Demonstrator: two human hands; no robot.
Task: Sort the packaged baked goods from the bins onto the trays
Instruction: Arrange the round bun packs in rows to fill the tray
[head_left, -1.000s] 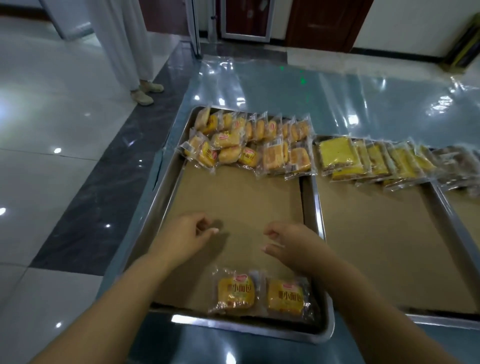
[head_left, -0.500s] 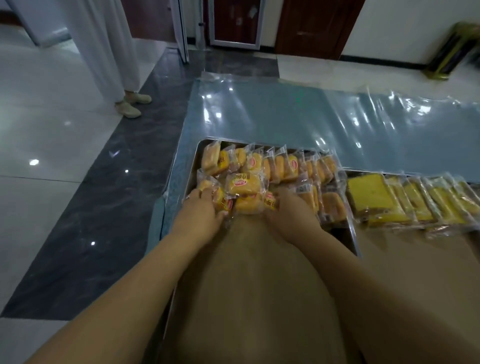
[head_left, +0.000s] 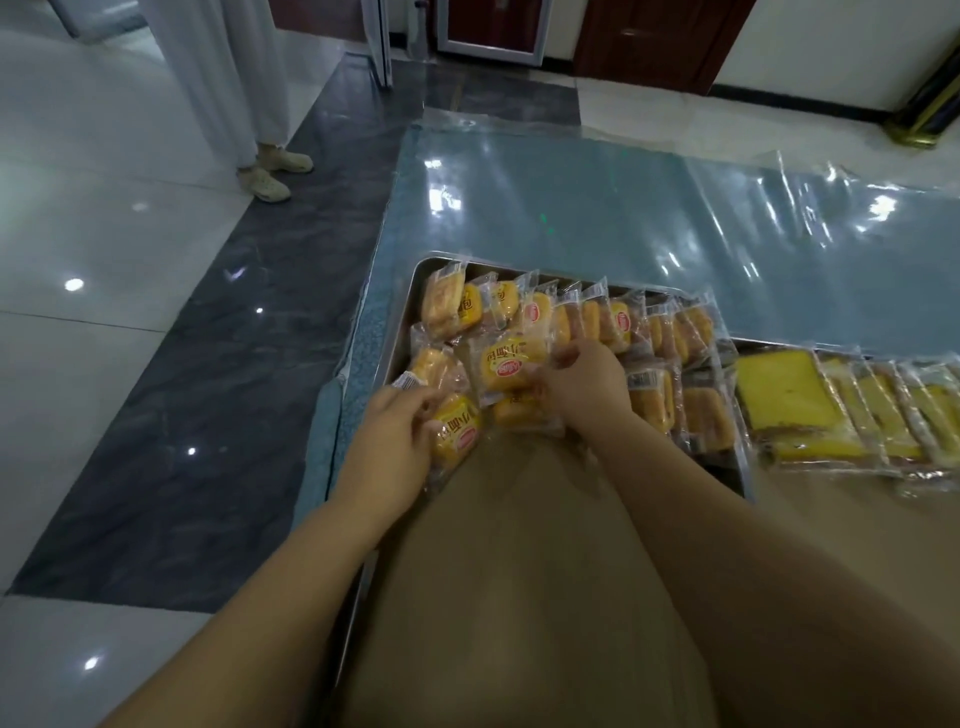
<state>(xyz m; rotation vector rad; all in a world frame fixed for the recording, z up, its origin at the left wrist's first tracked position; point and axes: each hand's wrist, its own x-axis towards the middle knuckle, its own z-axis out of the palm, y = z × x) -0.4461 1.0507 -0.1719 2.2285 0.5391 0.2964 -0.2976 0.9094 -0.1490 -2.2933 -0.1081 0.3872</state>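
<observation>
At tray (head_left: 402, 332) far-left corner | your left hand (head_left: 395, 436) grips bun pack (head_left: 457, 434), right hand (head_left: 587, 384) pinches second pack (head_left: 506, 364) | probably straightening rows | next: seat both flush

Person, wearer of head camera. Left hand (head_left: 395, 434): bare. Right hand (head_left: 587, 387): bare. Forearms: bare along their whole visible length, wrists uncovered.

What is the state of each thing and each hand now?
Left hand, grips front yellow bun in clear wrapper.
Right hand, pinches middle yellow bun in clear wrapper.
Far row of wrapped buns, standing on edge, overlapping.
Yellow cake slices in clear wrappers, lying overlapped.
Steel tray with brown paper, partly filled.
</observation>
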